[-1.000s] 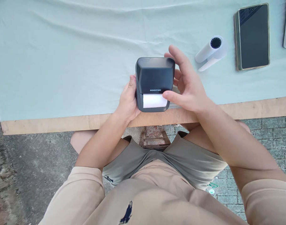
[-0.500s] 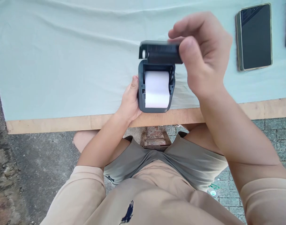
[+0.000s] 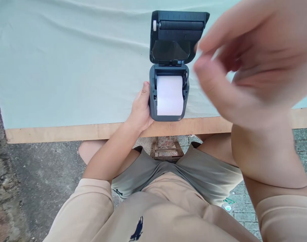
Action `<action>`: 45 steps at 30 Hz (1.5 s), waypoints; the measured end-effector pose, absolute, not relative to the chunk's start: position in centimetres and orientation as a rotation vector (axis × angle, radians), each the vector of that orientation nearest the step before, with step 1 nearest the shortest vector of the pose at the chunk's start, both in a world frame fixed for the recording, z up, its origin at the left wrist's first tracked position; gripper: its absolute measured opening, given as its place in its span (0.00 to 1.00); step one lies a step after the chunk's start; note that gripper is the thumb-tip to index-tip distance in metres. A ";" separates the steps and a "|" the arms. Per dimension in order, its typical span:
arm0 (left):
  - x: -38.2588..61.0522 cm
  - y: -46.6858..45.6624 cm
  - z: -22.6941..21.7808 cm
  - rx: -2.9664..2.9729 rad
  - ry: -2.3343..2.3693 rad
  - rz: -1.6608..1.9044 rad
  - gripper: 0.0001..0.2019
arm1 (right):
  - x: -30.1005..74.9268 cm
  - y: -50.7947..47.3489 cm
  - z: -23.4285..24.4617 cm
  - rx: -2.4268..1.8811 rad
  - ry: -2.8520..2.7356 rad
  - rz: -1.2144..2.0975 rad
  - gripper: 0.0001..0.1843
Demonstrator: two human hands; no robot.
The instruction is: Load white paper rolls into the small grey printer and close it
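Observation:
A dark portable thermal printer (image 3: 151, 112) stands at the table's near edge with its lid (image 3: 180, 35) swung up and back, showing the roller inside. A white paper roll (image 3: 170, 95) sits in its compartment, the loose end lying over the front. My left hand (image 3: 141, 106) is wrapped round the printer's left side, thumb along the edge; its other fingers are hidden below. My right hand (image 3: 244, 64) is raised close to the camera at the right, blurred, with thumb and forefinger a little apart and nothing visible in them. Its fingertips overlap the lid's right edge in view.
A pale cloth (image 3: 75, 74) with soft creases covers the table. The table's bare wooden edge (image 3: 60, 132) runs along the near side. Below, a wooden stool or frame (image 3: 166, 158) shows between my knees. My right hand and forearm block the right of the table.
The printer's lid has swung from partly raised to fully back. My right hand has come off it and moved up towards the camera, now covering the phone. My left hand keeps its hold.

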State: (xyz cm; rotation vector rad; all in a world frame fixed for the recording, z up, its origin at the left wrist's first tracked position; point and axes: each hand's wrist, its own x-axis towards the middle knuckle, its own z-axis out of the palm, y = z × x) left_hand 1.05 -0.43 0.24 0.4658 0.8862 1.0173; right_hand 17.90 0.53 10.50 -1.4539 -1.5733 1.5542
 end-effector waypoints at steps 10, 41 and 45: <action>1.3 -0.5 0.6 0.521 0.921 1.032 0.19 | 17.5 1.4 7.3 -1.514 -2.452 0.307 0.07; 0.7 -0.1 0.0 0.499 0.836 1.012 0.25 | 22.6 -0.1 4.0 -1.162 -0.958 1.633 0.16; 0.7 -0.1 0.0 0.487 0.828 1.021 0.25 | 22.5 -0.8 4.7 -1.027 -1.067 1.609 0.12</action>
